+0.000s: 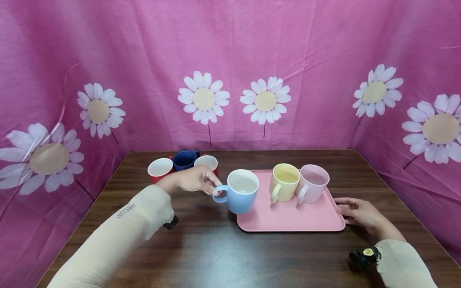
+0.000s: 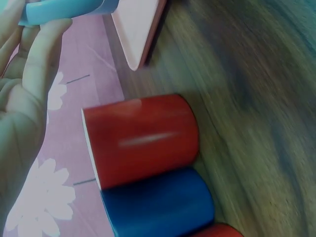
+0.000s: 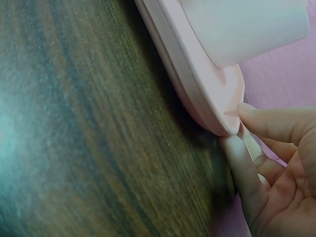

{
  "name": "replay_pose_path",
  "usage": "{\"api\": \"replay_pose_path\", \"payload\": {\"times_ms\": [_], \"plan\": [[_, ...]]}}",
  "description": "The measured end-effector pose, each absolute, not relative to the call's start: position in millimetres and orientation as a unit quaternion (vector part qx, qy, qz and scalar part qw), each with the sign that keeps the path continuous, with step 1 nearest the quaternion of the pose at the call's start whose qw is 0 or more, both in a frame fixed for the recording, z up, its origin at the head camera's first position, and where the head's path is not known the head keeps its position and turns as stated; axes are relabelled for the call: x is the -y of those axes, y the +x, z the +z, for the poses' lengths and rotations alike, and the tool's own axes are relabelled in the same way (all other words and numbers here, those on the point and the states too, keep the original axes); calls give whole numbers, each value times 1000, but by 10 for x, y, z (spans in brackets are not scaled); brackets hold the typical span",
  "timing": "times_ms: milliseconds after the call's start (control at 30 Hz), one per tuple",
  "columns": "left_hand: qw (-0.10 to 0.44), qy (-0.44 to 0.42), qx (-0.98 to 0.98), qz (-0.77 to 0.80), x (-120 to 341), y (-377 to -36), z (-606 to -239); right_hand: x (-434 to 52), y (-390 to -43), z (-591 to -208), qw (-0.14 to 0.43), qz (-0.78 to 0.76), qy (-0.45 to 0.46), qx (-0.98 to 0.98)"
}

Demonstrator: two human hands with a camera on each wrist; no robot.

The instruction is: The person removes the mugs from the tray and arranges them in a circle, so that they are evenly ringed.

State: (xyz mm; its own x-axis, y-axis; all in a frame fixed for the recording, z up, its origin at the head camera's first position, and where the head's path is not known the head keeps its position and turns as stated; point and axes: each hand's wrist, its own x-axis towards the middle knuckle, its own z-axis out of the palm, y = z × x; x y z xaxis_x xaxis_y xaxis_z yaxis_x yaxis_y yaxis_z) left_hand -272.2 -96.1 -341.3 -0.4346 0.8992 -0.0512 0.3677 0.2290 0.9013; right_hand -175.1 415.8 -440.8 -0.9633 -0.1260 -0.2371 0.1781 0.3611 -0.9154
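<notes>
My left hand [image 1: 196, 179] pinches the handle of a light blue mug [image 1: 242, 202] between thumb and fingers. The mug is upright in front of the left end of a pink tray [image 1: 291, 221] and seems raised off it. In the left wrist view, only the mug's handle [image 2: 61, 11] and a bit of its wall show. At the tray's right edge, my right hand [image 1: 363, 214] grips the rim, with the thumb on top and a finger below in the right wrist view. A yellow mug [image 1: 284, 190] and a pale pink mug [image 1: 314, 186] stand upright on the tray, handles toward me.
Behind my left hand, two red mugs with white insides, one on the left [image 1: 159, 169] and one on the right [image 1: 209, 161], flank a dark blue mug [image 1: 184, 160]. All stand on a brown wooden table [image 1: 223, 256]. A pink flowered cloth [image 1: 230, 40] surrounds the table's back and sides.
</notes>
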Motion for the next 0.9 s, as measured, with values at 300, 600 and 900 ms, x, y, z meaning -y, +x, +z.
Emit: {"api": "replay_pose_path", "payload": {"times_ms": [300,600,900], "plan": [[301,431,-717,457,1337,-2620,-3500,-4155,-1755,-4420,135,-558,22,-819],[284,450,-711,460,1717,-2558,-3611,-4160,-1748,-4417,131,-560,18,-818],[270,471,-688,481,2083,-2502,-3712,-4150,-1742,-4416,131,-552,23,-823]]}}
